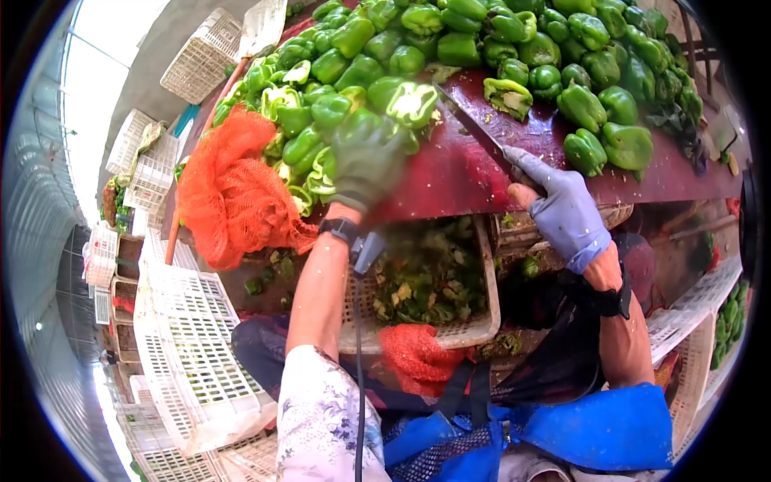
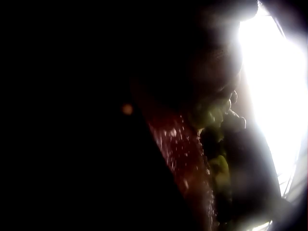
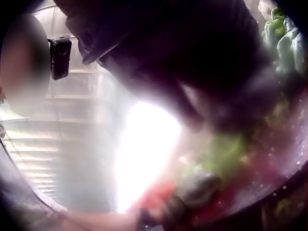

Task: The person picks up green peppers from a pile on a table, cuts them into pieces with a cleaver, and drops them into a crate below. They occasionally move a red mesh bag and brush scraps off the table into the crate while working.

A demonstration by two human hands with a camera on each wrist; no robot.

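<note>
My left hand (image 1: 369, 161), in a dark glove and blurred, reaches over the near edge of the pepper pile with its fingers stretched forward. Just beyond the fingertips lies a cut green pepper (image 1: 412, 104), its pale inside facing up. More cut peppers (image 1: 281, 103) lie to the left of that hand among whole ones. In a bluish-purple glove, my right hand (image 1: 562, 207) grips a knife (image 1: 474, 124), the blade slanting up and left over the dark red tabletop (image 1: 450, 181). The left wrist view is mostly dark; the right wrist view is blurred.
Whole green peppers (image 1: 458, 48) heap across the table's far side. An orange-red mesh bag (image 1: 241, 193) hangs over the left edge. Below stands a crate (image 1: 490, 309) of leafy scraps. White plastic crates (image 1: 197, 345) stand at the left, and another red mesh bag (image 1: 418, 353) lies below.
</note>
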